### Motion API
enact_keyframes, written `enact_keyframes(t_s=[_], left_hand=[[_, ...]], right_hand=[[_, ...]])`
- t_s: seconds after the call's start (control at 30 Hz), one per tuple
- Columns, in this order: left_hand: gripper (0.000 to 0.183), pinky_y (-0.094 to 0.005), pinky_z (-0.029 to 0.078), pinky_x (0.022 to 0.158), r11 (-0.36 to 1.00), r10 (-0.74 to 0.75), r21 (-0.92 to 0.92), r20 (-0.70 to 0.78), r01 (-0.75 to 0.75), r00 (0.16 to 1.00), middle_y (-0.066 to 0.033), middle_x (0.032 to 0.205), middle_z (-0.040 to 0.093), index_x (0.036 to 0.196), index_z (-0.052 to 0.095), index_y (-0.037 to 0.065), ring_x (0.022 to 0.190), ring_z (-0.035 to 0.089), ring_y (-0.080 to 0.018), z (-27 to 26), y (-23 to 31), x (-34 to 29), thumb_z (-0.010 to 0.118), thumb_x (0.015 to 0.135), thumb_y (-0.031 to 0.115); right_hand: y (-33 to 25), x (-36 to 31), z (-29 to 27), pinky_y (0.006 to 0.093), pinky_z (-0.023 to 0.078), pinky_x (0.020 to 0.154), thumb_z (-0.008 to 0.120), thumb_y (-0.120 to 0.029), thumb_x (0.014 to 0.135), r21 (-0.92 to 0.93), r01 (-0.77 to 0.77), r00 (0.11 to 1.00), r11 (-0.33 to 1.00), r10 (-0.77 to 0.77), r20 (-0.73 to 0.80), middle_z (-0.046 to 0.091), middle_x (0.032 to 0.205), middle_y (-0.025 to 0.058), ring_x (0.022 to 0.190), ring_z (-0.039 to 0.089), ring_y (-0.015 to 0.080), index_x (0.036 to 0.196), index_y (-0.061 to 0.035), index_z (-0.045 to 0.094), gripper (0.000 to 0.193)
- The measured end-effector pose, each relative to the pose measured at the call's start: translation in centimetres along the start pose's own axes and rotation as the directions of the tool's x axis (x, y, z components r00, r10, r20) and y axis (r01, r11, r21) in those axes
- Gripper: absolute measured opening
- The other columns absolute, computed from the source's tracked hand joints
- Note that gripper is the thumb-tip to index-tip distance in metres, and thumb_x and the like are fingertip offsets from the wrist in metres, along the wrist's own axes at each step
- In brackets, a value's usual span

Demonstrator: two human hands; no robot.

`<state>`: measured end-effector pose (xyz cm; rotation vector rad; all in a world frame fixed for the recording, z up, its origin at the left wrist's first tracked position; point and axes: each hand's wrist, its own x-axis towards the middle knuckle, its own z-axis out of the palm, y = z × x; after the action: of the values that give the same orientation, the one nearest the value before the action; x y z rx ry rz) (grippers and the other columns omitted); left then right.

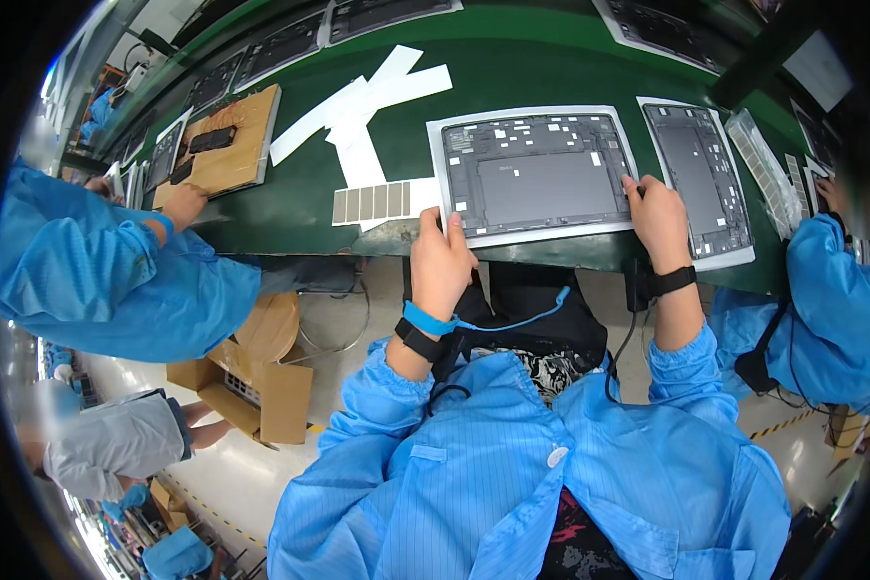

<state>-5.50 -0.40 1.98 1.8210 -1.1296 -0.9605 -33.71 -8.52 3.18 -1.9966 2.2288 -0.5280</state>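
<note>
Left hand fingers are curled narrow over the near-left corner of the open tablet chassis, thumb up on the pale frame, so it looks pinched on that corner; fair to say I can't fully see the fingertips under the edge. Right hand fingers are bent and closed against the right short side of the same chassis, knuckles up, tips touching the frame rim near its upper right part. The chassis lies directly ahead of both sets of fingers, between them, with its long axis running left to right across the person, parallel to the near edge of the green conveyor belt. Both hands touch it; the left sits at the near corner, the right further up the side, so neither is clearly nearer. Just beyond the right fingers, beside the chassis, is a second tablet chassis turned with its long axis pointing away. Left of the left fingers lies a strip of grey square pads, and further out white backing strips. A blue wrist strap and black band sit on the left wrist, a black wristband on the right. A co-worker's hand rests well to the left by a wooden fixture board.
</note>
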Motion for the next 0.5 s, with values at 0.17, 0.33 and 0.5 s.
enact_keyframes(t_s=[0.17,0.33,0.5], left_hand=[[0.035,-0.0452,0.049,0.063,0.820,0.302,0.531,-0.086,-0.213,0.949,-0.0180,0.073,0.065,0.108,0.058,0.000,0.070,0.064,-0.0381,-3.2,-0.5,0.1,0.057,0.094,0.032],[0.048,-0.0515,0.031,0.107,0.515,0.662,0.661,0.098,-0.546,0.743,-0.0229,0.147,0.036,0.131,0.056,0.011,0.134,0.035,-0.0421,-6.1,-2.8,2.2,0.059,0.092,0.039],[0.052,-0.0546,0.027,0.109,0.495,0.567,0.713,0.167,-0.496,0.806,-0.0231,0.147,0.035,0.138,0.053,0.020,0.136,0.032,-0.0422,-4.3,-4.2,1.4,0.058,0.091,0.044]], right_hand=[[-1.4,-1.2,-1.9,0.0503,0.051,0.067,0.061,-0.037,0.091,-0.145,0.013,0.998,0.989,-0.020,-0.051,0.065,0.074,0.0224,0.073,0.063,0.0439,0.076,0.0004,0.064,0.040],[-2.9,-3.5,-4.8,0.0377,0.050,0.066,0.053,-0.031,0.098,0.442,0.142,0.976,0.886,-0.051,-0.212,0.061,0.077,0.0119,0.069,0.061,0.0284,0.086,0.0013,0.068,0.037],[-10.6,-3.4,-0.9,0.0284,0.043,0.064,0.034,-0.048,0.103,0.783,0.175,0.980,0.596,-0.180,-0.082,0.057,0.066,0.0053,0.068,0.055,0.0136,0.077,-0.0007,0.069,0.064]])
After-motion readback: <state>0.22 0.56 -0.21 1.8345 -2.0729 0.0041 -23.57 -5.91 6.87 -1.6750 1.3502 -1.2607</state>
